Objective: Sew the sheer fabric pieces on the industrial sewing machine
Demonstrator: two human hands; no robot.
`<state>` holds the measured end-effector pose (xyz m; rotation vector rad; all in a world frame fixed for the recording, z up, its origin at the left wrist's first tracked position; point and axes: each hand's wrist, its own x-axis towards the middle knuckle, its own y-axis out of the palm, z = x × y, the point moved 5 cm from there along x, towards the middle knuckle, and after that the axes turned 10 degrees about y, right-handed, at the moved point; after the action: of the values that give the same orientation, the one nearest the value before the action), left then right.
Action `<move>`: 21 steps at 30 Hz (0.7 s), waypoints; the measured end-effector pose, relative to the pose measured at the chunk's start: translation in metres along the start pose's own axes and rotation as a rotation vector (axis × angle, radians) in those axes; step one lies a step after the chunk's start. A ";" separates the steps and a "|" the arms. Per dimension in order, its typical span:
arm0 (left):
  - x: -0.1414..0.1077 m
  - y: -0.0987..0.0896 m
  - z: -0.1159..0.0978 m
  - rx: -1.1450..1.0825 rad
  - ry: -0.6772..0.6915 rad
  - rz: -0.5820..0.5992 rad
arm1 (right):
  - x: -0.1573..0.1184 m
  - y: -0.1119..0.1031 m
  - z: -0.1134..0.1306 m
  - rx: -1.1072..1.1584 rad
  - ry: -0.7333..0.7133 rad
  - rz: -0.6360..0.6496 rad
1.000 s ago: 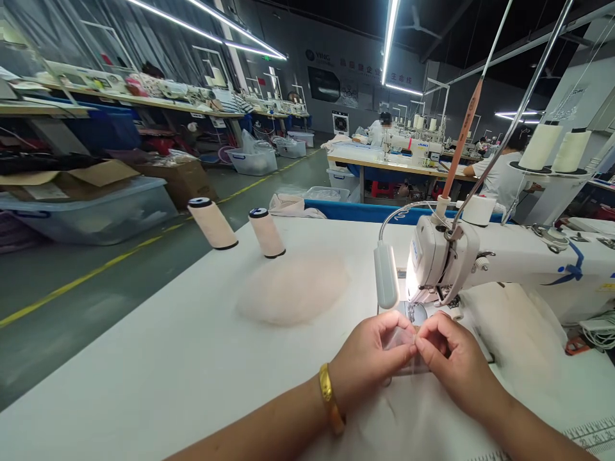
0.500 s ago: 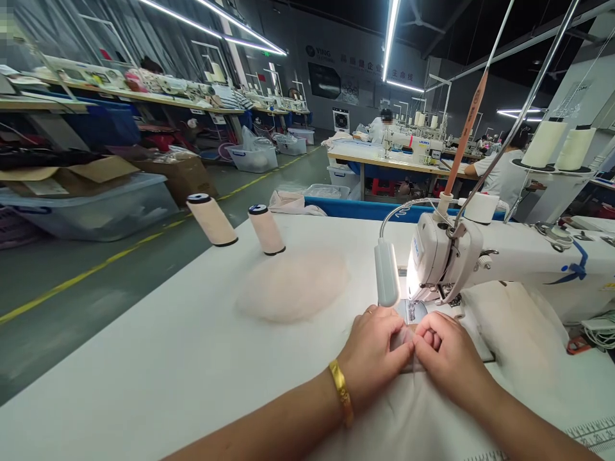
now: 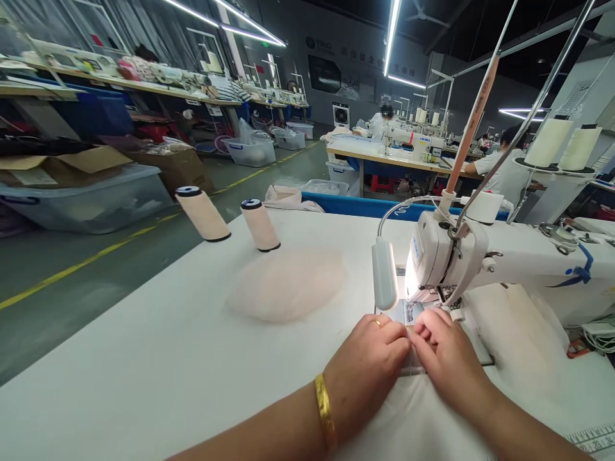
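Observation:
My left hand, with a gold bracelet and a ring, is closed with thumb and fingers pinched on a thin, pale fabric. Close against it, my right hand pinches the same fabric, its fingers curled. Both hands are just in front of the needle area of a white sewing machine. The fabric's edge between the fingertips is mostly hidden. From my hands the cloth drapes down toward me. A small lit lamp hangs on a bent neck left of the needle.
A sheer oval piece lies on the white table; another sheer piece lies under the machine arm. Two peach thread cones stand at the far left edge. A printed ruler marks the right front. A person sits beyond.
My left hand has turned and its fingers have closed in, covering the fabric that showed between thumb and fingers. My right hand keeps its pinch. The view has shifted slightly.

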<state>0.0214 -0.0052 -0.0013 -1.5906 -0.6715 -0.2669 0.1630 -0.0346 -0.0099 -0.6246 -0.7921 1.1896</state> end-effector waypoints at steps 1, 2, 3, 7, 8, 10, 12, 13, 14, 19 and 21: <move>0.000 0.000 0.001 0.005 0.000 0.002 | -0.001 0.000 0.000 -0.005 -0.037 0.010; -0.001 -0.001 0.002 0.005 0.002 0.003 | -0.001 0.000 -0.001 -0.011 -0.073 0.022; -0.001 -0.002 0.003 0.002 0.001 0.002 | -0.002 0.000 -0.001 -0.019 -0.105 0.032; -0.001 -0.004 0.004 -0.014 -0.007 0.018 | -0.004 -0.003 -0.004 -0.054 -0.180 0.033; 0.000 -0.005 0.004 -0.014 -0.014 0.023 | -0.005 -0.004 -0.004 -0.065 -0.195 0.027; 0.002 -0.007 0.004 -0.008 -0.028 0.031 | -0.006 -0.004 -0.003 -0.086 -0.222 0.012; 0.004 -0.009 0.004 0.001 -0.040 0.044 | -0.007 -0.004 -0.003 -0.116 -0.238 -0.004; 0.005 -0.009 0.004 0.007 -0.044 0.052 | -0.007 -0.004 -0.003 -0.137 -0.241 -0.009; 0.006 -0.010 0.005 0.013 -0.047 0.060 | -0.007 -0.003 -0.003 -0.159 -0.241 -0.012; 0.009 -0.009 0.009 0.022 -0.052 0.100 | -0.004 -0.002 -0.006 -0.239 -0.244 -0.022; 0.010 -0.008 0.011 0.025 -0.051 0.104 | -0.003 -0.002 -0.007 -0.244 -0.252 -0.034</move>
<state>0.0227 0.0080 0.0096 -1.6078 -0.6264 -0.1409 0.1689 -0.0379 -0.0130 -0.6648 -1.1694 1.1637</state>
